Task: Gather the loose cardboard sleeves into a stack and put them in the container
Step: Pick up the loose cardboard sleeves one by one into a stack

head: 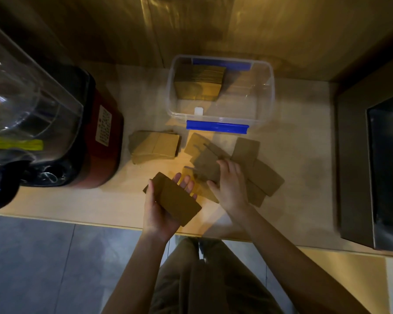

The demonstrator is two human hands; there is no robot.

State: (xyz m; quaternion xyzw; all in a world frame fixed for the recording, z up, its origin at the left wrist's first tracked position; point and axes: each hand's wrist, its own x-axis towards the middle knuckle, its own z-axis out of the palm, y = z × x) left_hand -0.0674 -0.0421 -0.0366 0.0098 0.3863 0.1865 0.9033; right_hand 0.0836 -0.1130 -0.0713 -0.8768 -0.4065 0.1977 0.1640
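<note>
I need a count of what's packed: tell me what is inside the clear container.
Inside the clear container, a stack of cardboard sleeves sits on edge against its far left corner. The rest of the floor looks bare. How many sleeves it holds cannot be counted from here.

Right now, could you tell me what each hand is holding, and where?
Left hand grips a sleeve stack across its width; right hand presses loose sleeves, holding none.

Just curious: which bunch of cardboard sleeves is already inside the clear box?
The upright stack at the container's back left; the others lie on the counter or in the left hand.
</note>
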